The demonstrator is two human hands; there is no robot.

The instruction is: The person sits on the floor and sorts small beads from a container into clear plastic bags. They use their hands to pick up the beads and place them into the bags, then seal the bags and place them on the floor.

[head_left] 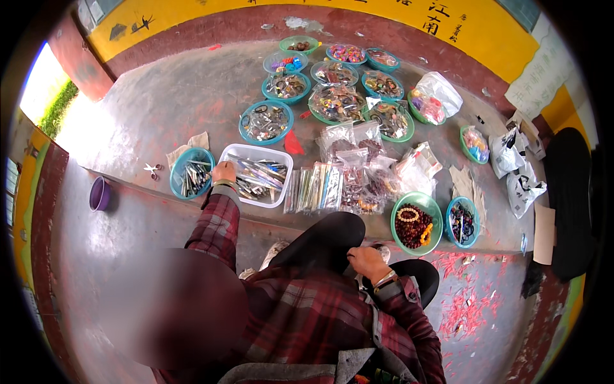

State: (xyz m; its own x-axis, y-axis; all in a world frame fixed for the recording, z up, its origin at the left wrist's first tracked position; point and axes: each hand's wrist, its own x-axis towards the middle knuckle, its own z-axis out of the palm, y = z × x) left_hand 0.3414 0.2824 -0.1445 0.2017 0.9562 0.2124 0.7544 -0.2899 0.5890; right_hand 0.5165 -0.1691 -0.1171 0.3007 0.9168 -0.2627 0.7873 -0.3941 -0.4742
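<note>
My left hand (224, 171) is at the left rim of a white plastic tray (288, 182) of pens, beside a blue basket (211, 155) that also holds pens. Its fingers look curled, and whatever they may hold is too small to make out. Low between my knees, my right hand (369, 262) has its fingers bent together, with nothing visible in them. Just right of the tray lie a row of bagged pens (320, 187) and clear bags of dark beads (355, 157). A green basket (417, 196) of bead bracelets stands farther right.
Several baskets of small packaged goods, such as the blue basket (242, 131), stand farther back on the raised ledge. Scissors (152, 169) lie at the left. A purple bucket (100, 194) stands below the ledge. White plastic bags (524, 189) and cardboard (544, 233) are at the right.
</note>
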